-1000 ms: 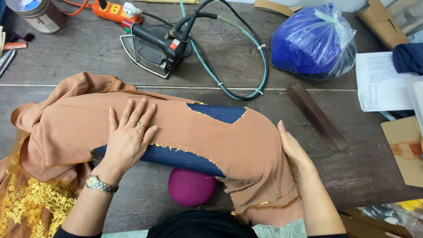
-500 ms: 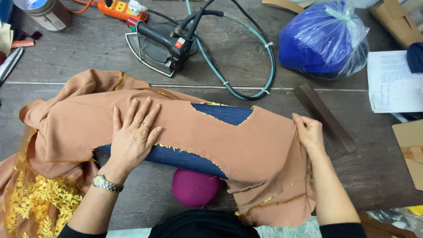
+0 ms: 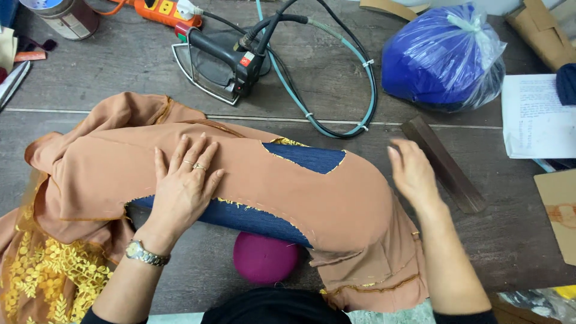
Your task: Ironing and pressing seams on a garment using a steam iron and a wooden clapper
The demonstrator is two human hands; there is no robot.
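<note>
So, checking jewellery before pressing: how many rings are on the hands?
2, side by side on the left hand flat on the brown cloth. None show on the blurred right hand; its underside is hidden.

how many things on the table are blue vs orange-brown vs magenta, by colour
Blue: 2, the padded roll and the plastic bag
Orange-brown: 1, the garment under both hands
Magenta: 1, the round cushion
Total: 4

- Brown cloth (image 3: 252,180): matt, smooth woven fabric over a blue padded roll (image 3: 252,219) of coarser cloth.
- Bench (image 3: 120,66) beneath the cloth: grey, grained wood.
- Iron (image 3: 219,63) behind the cloth: dull metal.
- Bag (image 3: 444,57) beside the iron: glossy, crinkled plastic.
</note>
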